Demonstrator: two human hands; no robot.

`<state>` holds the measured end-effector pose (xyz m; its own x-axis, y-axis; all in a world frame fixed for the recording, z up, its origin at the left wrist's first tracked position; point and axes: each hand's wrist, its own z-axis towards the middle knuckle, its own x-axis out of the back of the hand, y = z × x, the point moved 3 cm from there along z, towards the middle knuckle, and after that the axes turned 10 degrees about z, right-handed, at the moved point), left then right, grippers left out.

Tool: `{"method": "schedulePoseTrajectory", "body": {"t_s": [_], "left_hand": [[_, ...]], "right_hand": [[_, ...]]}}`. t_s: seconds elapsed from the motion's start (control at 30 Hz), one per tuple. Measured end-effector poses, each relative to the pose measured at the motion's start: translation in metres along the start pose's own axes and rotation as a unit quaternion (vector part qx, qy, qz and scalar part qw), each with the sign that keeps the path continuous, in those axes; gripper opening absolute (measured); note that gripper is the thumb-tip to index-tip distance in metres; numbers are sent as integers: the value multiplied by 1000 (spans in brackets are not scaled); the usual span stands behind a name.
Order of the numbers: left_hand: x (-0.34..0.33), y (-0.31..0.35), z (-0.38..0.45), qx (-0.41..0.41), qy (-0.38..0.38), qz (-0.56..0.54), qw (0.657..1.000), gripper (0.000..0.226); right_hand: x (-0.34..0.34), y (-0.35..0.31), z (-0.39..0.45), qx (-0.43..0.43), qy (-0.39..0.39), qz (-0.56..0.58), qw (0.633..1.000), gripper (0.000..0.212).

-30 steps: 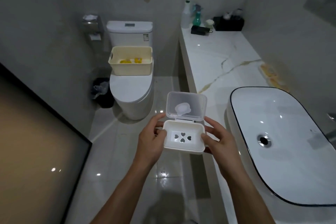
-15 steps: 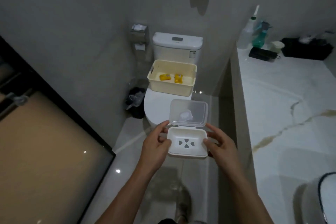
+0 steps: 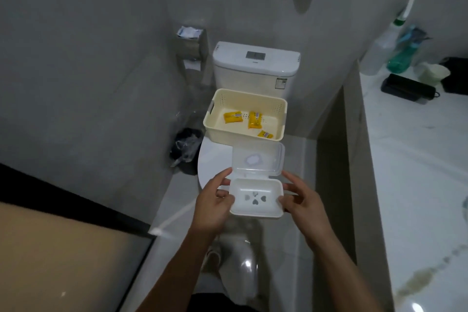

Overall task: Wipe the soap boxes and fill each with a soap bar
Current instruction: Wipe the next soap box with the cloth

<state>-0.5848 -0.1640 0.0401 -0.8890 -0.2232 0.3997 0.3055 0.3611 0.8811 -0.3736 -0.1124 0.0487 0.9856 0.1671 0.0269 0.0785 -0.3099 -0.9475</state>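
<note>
Standing over a white toilet (image 3: 255, 63), lid closed, tank against the grey wall. White marble counter (image 3: 415, 159) runs along the right side. Frosted glass panel with a black frame (image 3: 63, 248) at lower left. Cream plastic basket (image 3: 244, 132) sits on the toilet lid, just in front of the tank; three yellow-wrapped soap bars (image 3: 254, 120) lie loose on its floor, apart from each other. Black bin (image 3: 186, 149) with a plastic liner on the floor left of the toilet. Metal paper holder (image 3: 190, 45) on the wall above it. Back of the counter: a white bottle (image 3: 379, 50), a teal spray bottle (image 3: 402, 56), a pale cup (image 3: 434, 73), a flat black case (image 3: 407, 87).

White soap box (image 3: 255, 199) held in the air between both hands, in front of and below the basket, over the near edge of the toilet lid. Its clear hinged lid (image 3: 258, 159) stands open, tilted away. Inside the tray: heart-shaped drain holes, no bar in it. Left hand (image 3: 212, 206) grips the box's left end, thumb up near the hinge, fingers curled under. Right hand (image 3: 302, 206) grips the right end, fingertips on the side wall.
</note>
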Motion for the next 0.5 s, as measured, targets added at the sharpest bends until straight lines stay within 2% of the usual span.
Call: {"method": "schedulePoseTrajectory", "body": {"t_s": [0.33,0.5], "left_hand": [[13,-26,178,15,-101,61,993,66],[12,-60,248,25,-142,112,983,66]], "right_hand": [[-56,21,138,-70,58,-13,996,64],[-86,47,191,-95,96,-6,991,62]]}}
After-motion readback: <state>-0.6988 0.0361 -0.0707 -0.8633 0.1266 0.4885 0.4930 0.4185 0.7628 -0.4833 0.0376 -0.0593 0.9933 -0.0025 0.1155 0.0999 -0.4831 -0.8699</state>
